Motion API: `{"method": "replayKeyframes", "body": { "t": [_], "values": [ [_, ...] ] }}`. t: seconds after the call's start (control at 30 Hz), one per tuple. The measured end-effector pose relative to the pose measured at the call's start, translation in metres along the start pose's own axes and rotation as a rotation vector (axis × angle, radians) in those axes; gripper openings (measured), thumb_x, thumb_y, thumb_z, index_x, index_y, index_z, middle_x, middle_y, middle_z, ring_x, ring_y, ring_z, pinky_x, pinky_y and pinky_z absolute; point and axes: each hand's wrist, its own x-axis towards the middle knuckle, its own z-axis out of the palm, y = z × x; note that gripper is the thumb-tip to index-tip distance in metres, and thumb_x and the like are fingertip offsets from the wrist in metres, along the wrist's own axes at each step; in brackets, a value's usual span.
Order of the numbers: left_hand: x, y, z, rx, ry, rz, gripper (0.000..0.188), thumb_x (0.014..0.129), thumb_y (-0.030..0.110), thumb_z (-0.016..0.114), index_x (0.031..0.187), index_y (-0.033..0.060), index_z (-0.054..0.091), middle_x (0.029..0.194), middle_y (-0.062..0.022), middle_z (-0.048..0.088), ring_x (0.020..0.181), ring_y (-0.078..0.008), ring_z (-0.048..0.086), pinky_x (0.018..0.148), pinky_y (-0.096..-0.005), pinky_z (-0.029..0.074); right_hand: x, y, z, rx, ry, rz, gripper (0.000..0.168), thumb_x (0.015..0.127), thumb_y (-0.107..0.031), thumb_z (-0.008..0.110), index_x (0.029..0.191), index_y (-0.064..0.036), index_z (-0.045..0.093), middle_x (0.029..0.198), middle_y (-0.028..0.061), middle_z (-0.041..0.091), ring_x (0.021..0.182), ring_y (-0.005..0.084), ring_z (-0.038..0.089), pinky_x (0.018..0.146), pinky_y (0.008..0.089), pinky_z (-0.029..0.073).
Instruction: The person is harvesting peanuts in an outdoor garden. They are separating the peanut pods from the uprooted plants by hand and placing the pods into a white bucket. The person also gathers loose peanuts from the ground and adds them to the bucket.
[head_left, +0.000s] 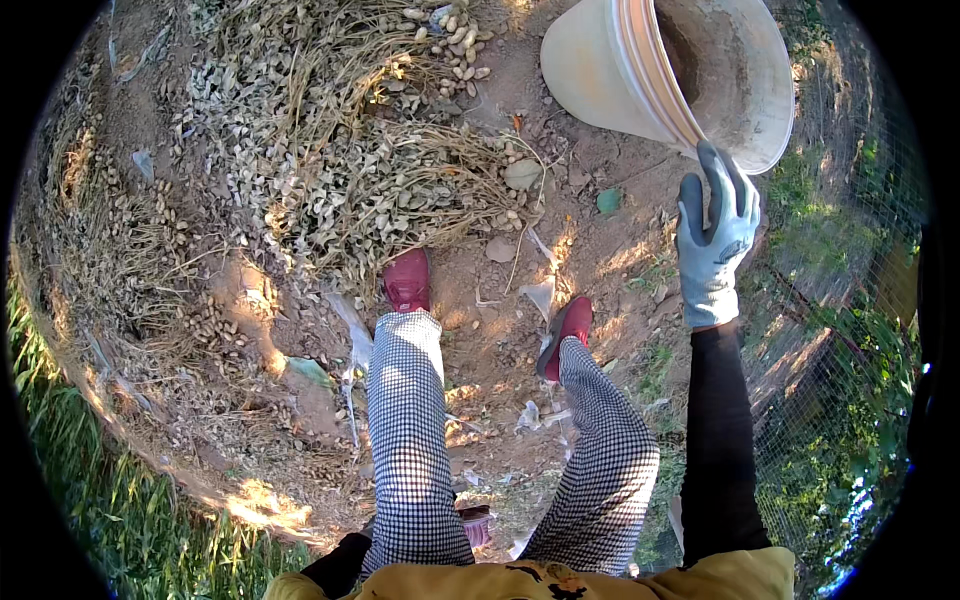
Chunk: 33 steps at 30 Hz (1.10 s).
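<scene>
A large pale plastic bucket (600, 67) leans tilted at the upper right, its mouth turned to the right and dirt on its inner wall. My right hand (718, 217), in a light blue knitted glove with a grey coating, reaches up to it with the fingertips at its rim; whether they grip it cannot be told. Pulled peanut plants (375, 187) with dry leaves lie on the soil at the upper left and centre, with peanut pods (461, 45) showing at their roots. My left hand is out of view; only its dark sleeve shows at the lower left.
My red shoes (407, 281) stand on bare soil beside the plants. Scraps of plastic film (538, 296) and a flat stone (500, 249) lie around them. A wire mesh fence (810, 390) with greenery runs along the right. Tall green plants (135, 502) border the lower left.
</scene>
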Motion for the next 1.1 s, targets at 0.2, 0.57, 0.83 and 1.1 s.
{"method": "replayKeyframes", "body": {
  "t": [0.2,0.57,0.83,1.1],
  "values": [
    [-0.012,-0.044,0.000,-0.011,-0.046,-0.063,0.026,0.079,0.028,0.059,0.095,0.0096,0.049,0.082,-0.0102,0.050,0.067,-0.0243,0.048,0.058,-0.0391,0.040,-0.227,-0.103,0.116,0.394,-1.423,-0.218,0.033,0.075,-0.013,0.054,0.108,-0.008,0.052,0.102,0.0124,0.054,0.086,0.0289,0.056,0.071,0.0402,0.046],
    [-0.016,-0.101,0.037,-0.051,0.058,-0.174,0.024,0.079,0.028,0.059,0.092,0.0094,0.051,0.077,-0.0099,0.051,0.063,-0.0241,0.049,0.055,-0.0388,0.041,-0.372,-0.139,0.273,0.362,-1.315,-0.969,0.028,0.077,-0.015,0.053,0.105,-0.012,0.055,0.107,0.0058,0.054,0.091,0.0256,0.054,0.076,0.0384,0.044],
    [0.025,-0.095,0.064,-0.087,0.049,-0.082,0.023,0.079,0.028,0.060,0.090,0.0093,0.051,0.074,-0.0097,0.052,0.059,-0.0239,0.049,0.053,-0.0385,0.041,-0.229,-0.087,0.128,0.399,-1.304,-0.586,0.026,0.073,-0.013,0.054,0.097,-0.002,0.052,0.085,0.0141,0.054,0.066,0.0248,0.060,0.054,0.0350,0.049],
    [0.094,-0.054,0.073,-0.109,0.089,0.082,0.022,0.079,0.029,0.060,0.088,0.0091,0.052,0.071,-0.0096,0.052,0.056,-0.0238,0.050,0.050,-0.0383,0.042,-0.091,-0.054,0.023,0.436,-0.805,-0.218,0.049,0.071,-0.018,0.059,0.115,-0.002,0.046,0.083,0.0080,0.047,0.071,0.0219,0.056,0.053,0.0334,0.048]
  ]
}}
